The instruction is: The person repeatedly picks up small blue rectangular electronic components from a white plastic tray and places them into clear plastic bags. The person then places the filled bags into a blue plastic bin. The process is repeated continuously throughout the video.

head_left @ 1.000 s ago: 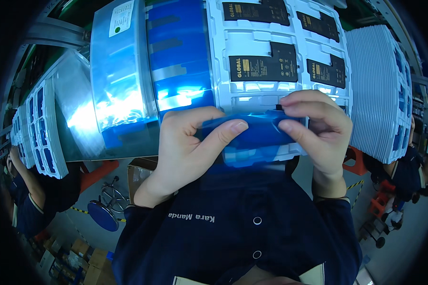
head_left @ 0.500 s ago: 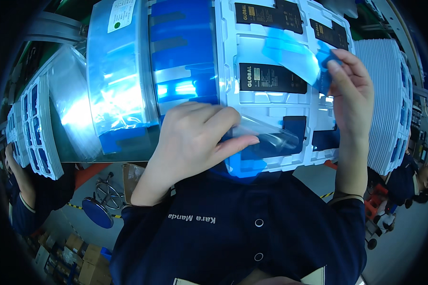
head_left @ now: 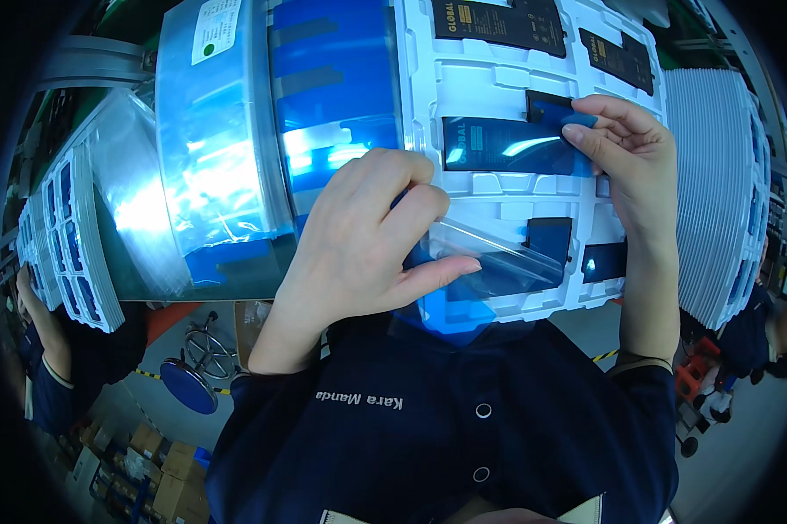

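Note:
My right hand (head_left: pixel 625 148) pinches the blue tab of a clear film (head_left: pixel 546 155) between thumb and fingertips. That film lies over a flat black battery (head_left: pixel 472 144) in a white moulded tray (head_left: pixel 481 83). My left hand (head_left: pixel 367 236) is closed above the tray's near left corner. From its fingers extends a curled, transparent film (head_left: pixel 498 249), over another dark battery (head_left: pixel 551 236) in the near row. A bright blue tab (head_left: pixel 459 316) shows below my left thumb. More batteries sit in the tray's far row.
To the left of the tray are a blue sheet with grey strips (head_left: pixel 332 100) and a stack of clear plastic sheets (head_left: pixel 210 131). Stacked white trays (head_left: pixel 717 183) stand at right, and others (head_left: pixel 79 244) at far left. A co-worker's arm (head_left: pixel 44 327) shows at the left edge.
My right hand has lowered the film from a tilted, raised position onto the middle battery. My left hand has stayed nearly in place, still gripping the curled film.

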The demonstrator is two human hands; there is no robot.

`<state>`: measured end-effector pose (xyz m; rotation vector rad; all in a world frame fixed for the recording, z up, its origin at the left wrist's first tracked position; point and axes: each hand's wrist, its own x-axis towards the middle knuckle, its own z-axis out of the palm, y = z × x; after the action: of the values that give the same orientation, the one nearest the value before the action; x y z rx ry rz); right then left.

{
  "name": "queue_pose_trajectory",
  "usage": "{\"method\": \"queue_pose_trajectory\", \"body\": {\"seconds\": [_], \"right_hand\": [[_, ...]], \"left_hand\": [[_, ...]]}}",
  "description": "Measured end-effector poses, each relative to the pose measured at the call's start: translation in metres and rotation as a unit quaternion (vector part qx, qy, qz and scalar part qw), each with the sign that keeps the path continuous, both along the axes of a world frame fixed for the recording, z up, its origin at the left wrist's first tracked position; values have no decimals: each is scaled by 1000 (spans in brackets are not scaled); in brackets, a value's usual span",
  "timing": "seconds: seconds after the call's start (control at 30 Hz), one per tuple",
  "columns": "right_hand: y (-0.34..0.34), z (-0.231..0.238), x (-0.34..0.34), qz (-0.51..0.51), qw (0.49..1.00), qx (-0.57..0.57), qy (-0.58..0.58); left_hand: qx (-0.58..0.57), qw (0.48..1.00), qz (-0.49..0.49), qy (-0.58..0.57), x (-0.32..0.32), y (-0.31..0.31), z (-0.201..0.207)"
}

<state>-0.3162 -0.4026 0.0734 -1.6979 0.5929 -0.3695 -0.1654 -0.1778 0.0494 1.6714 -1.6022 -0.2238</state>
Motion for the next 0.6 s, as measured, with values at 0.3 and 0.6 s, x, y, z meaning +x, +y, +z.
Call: {"method": "queue_pose_trajectory", "body": {"seconds": [0.3,0.6], "right_hand": [[-4,0,1,10,1000,14,1],[2,0,2,22,999,-26,-9]], "left_hand": [[-15,1000,12,15,-2,-2,-4],[-14,1000,-4,-2,-1,-6,-6]]}}
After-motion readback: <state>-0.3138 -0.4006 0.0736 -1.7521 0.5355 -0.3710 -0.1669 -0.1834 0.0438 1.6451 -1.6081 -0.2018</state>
